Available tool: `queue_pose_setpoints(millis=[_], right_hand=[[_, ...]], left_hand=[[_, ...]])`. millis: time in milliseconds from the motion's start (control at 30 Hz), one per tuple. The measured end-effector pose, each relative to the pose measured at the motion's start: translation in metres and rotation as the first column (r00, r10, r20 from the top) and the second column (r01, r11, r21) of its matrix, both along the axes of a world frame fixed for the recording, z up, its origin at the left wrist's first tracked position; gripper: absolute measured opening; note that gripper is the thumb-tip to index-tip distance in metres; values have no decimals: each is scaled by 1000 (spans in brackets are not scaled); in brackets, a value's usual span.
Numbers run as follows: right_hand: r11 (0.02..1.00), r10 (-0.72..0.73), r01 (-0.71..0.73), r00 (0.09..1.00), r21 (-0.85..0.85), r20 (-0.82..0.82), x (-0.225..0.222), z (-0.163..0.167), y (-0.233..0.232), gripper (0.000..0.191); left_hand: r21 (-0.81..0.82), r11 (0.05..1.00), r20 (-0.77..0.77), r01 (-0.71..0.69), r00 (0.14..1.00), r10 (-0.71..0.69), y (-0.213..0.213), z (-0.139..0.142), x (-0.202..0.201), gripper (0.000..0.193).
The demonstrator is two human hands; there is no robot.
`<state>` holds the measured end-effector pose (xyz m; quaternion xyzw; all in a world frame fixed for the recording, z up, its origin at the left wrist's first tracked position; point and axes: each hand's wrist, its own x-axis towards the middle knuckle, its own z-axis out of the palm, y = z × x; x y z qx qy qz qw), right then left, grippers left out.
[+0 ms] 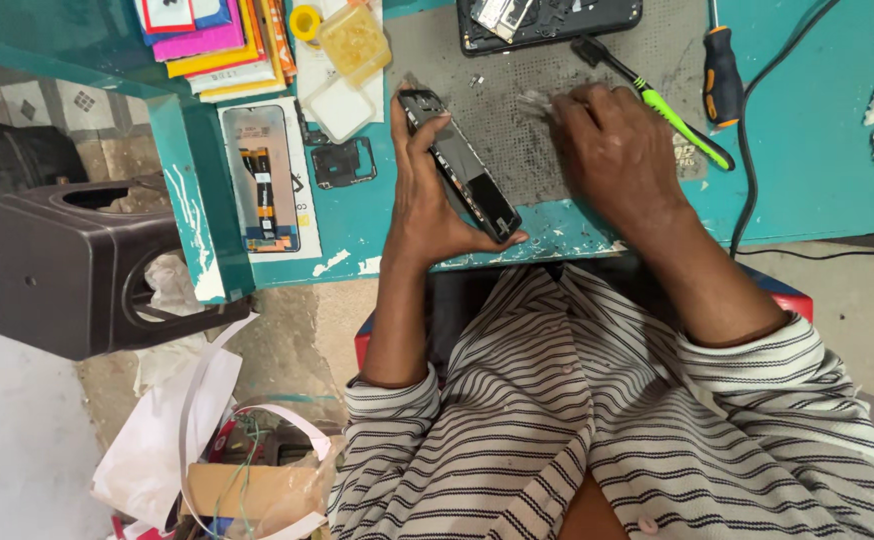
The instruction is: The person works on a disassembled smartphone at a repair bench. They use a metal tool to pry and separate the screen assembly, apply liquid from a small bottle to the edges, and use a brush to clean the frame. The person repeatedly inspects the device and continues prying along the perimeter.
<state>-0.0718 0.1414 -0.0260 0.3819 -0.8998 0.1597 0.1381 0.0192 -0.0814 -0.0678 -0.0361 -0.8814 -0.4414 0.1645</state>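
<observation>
Black phone frame (462,165) tilted on edge, clasped by left hand (427,190) for access; right hand (612,150) curled knuckles-up on grey mat (517,150), grasp unclear; green tool (672,110) just right.

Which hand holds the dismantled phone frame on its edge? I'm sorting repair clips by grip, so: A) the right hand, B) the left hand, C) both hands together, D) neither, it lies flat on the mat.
B: the left hand grips the phone frame tilted on its edge over the grey mat, while the right hand rests apart on the mat.
</observation>
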Motion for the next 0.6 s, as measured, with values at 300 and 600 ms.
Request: queue_pose_setpoints(millis=[300, 600], right_hand=[[950, -21, 29, 999, 311, -30, 3, 10, -3, 44], [902, -61, -10, 987, 432, 151, 4, 31, -10, 54]], left_hand=[[11, 1000, -26, 8, 1000, -8, 0, -4, 0, 144], [24, 1000, -60, 18, 998, -17, -1, -8, -3, 143]])
